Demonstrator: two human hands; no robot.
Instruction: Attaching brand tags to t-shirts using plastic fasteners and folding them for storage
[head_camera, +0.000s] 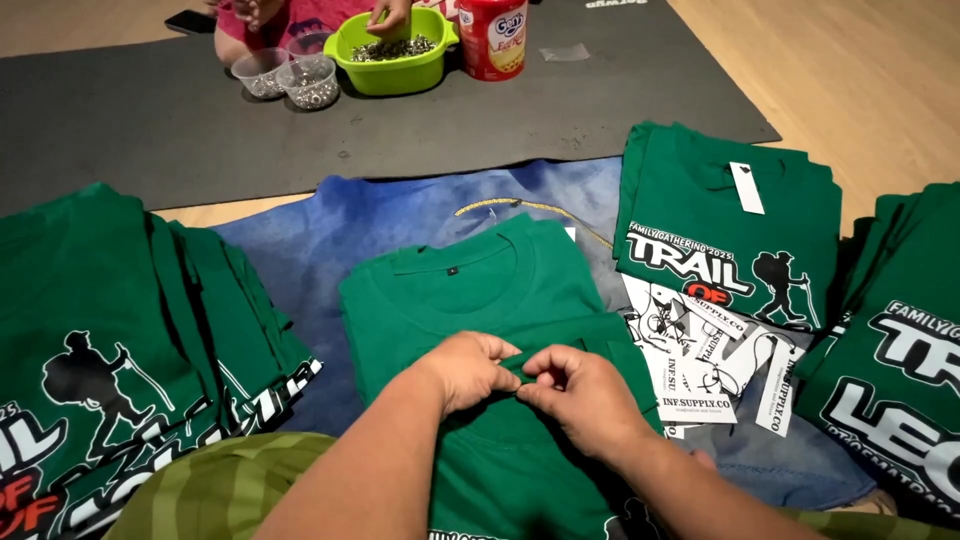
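Closest to me, my left hand (468, 368) and right hand (578, 392) meet over the green shirt (480, 290) that lies flat in front of me, neck opening away from me. Both hands are pinching a small fold of the shirt's fabric between fingertips and thumbs, the two grips almost touching each other at the middle of the shirt. The shirt rests on a blue cloth (340, 240) spread on the floor.

Just to the right of my right hand I see a loose heap of white paper tags (700, 370) with black print, partly on the cloth. Beyond them lies a stack of folded green shirts (730, 220), printed side up, with one white tag near the collar. Another stack (895, 340) sits at the far right edge, and a third stack (110, 330) fills the left side.

Farther off, a dark grey mat (180, 120) covers the wooden floor (860, 70). On it stand a lime green bowl (392, 60) of small metal pieces, two clear plastic cups (290, 78) and a red canister (493, 38). Another person's hand (390, 15) reaches into the bowl
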